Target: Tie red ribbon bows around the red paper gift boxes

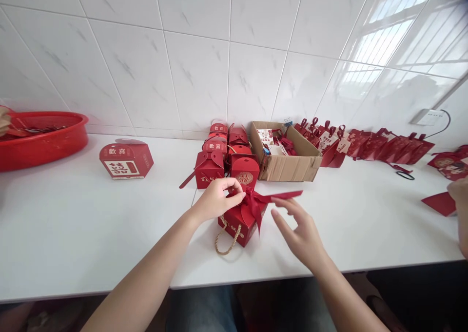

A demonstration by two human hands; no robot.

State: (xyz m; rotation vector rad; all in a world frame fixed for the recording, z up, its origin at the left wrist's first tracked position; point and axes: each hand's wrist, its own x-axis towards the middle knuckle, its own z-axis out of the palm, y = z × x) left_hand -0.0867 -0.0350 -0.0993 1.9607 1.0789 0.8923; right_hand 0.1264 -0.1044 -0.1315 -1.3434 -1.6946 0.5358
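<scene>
A small red gift box (244,229) with gold writing and a twisted gold cord handle (230,250) stands near the table's front edge. A red ribbon (253,206) is tied over its top, one tail hanging down the side and another sticking out to the right. My left hand (221,195) is at the top left of the knot, thumb and fingers pinched on the ribbon there. Just right of the box, my right hand (298,227) has its thumb and fingers apart, with the fingertips beneath the ribbon's right tail.
Several red boxes (209,170) are grouped behind. Beside them stands a cardboard carton (292,168) holding ribbons and cards. A lone red box (126,161) and a red plastic basin (47,146) are left. Tagged red bags (331,151) line the wall; scissors (405,174) and another person's hand (459,200) are right.
</scene>
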